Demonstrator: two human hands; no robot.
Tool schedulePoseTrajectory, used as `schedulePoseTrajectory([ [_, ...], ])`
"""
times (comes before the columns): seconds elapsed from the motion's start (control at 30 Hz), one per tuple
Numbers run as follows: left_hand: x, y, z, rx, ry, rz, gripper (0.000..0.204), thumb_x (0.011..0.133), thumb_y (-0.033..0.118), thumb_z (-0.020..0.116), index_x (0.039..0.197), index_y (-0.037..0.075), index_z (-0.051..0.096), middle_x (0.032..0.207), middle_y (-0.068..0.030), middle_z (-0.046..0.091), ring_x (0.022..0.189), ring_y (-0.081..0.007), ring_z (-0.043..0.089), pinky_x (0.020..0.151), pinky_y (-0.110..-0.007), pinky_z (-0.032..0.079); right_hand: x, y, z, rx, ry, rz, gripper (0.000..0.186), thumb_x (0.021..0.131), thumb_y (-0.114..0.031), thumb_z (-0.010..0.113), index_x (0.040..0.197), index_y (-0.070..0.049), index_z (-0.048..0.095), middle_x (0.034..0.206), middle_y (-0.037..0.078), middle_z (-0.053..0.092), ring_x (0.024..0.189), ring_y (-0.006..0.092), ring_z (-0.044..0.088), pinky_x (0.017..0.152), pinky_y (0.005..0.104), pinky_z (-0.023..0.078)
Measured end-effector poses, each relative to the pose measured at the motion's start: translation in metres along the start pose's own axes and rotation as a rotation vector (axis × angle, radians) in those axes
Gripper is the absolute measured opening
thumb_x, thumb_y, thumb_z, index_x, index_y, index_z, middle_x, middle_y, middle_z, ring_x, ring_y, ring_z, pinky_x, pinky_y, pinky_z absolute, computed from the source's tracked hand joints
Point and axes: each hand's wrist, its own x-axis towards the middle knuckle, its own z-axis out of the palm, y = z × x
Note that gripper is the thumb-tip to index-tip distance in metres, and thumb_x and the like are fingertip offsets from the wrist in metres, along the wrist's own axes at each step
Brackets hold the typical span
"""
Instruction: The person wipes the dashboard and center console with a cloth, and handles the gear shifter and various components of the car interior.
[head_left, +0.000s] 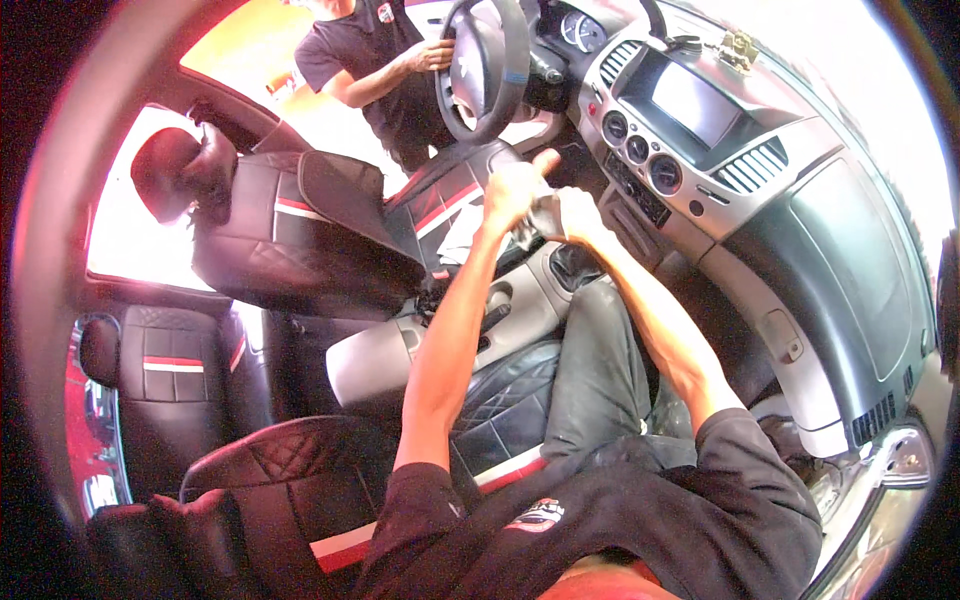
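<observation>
Both my arms reach forward over the centre console (pixel 525 300) of a car. My left hand (pixel 512 195) is closed, its thumb sticking out toward the steering wheel. Close on its right, my right hand (pixel 577 215) is closed too. A crumpled grey, cloth-like piece (pixel 543 217) is stretched between the two hands, and both grip it; its exact kind is hard to make out. Just below the hands is the dark gear lever boot (pixel 574 267). A white sheet or cloth (pixel 460 236) lies on the seat to the left of my left hand.
A co-worker (pixel 365 65) stands at the far door, one hand on the steering wheel (pixel 487 70). The dashboard (pixel 840 260) with a screen (pixel 697 102) curves along the right. The handbrake (pixel 495 312) rises from the console. A black seat (pixel 300 225) stands at left.
</observation>
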Motion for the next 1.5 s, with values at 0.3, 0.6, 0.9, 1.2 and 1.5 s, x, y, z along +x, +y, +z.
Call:
schedulePoseTrajectory([
  [0.3,-0.015,0.059,-0.048,0.147,0.026,-0.228,0.06,0.09,0.063,0.054,0.088,0.007,0.077,0.09,-0.0222,0.072,0.089,-0.0419,0.069,0.078,-0.05,0.054,-0.005,-0.009,0.006,0.484,0.335,-0.119,0.028,0.071,-0.041,0.07,0.081,-0.016,0.067,0.076,0.007,0.066,0.065,0.0266,0.062,0.063,0.0391,0.051],
  [0.6,-0.009,-0.025,-0.013,-0.177,-0.052,-0.082,0.052,0.09,0.052,0.064,0.089,0.001,0.074,0.071,-0.009,0.07,0.06,-0.0151,0.063,0.06,-0.033,0.052,-0.005,-0.031,-0.025,0.148,0.006,0.049,0.037,0.07,-0.04,0.072,0.082,-0.005,0.069,0.082,0.021,0.067,0.079,0.036,0.067,0.076,0.0441,0.054],
  [0.9,-0.041,0.05,-0.024,0.104,0.322,-0.101,0.045,0.087,0.047,0.066,0.072,0.005,0.068,0.072,-0.0202,0.068,0.073,-0.0414,0.068,0.065,-0.049,0.052,-0.002,-0.027,-0.016,0.16,0.188,0.013,0.039,0.075,-0.041,0.065,0.076,-0.002,0.064,0.071,0.023,0.064,0.066,0.0371,0.066,0.06,0.0443,0.054],
  [1.2,0.008,0.01,-0.04,0.091,0.038,-0.332,0.064,0.091,0.059,0.056,0.085,-0.002,0.074,0.09,-0.0232,0.072,0.094,-0.0356,0.07,0.08,-0.047,0.055,0.007,-0.06,-0.052,0.212,0.05,-0.013,0.032,0.081,-0.039,0.062,0.082,-0.007,0.07,0.08,0.018,0.07,0.072,0.0355,0.071,0.069,0.0467,0.057],
  [1.5,-0.054,-0.009,0.022,-1.157,0.37,-0.324,0.05,0.099,0.049,0.057,0.082,0.003,0.065,0.074,0.0005,0.062,0.065,-0.0082,0.054,0.061,-0.026,0.044,-0.004,-0.028,-0.037,0.19,0.054,0.037,0.034,0.066,-0.036,0.073,0.07,-0.002,0.072,0.068,0.022,0.067,0.07,0.038,0.07,0.069,0.0461,0.057],
])
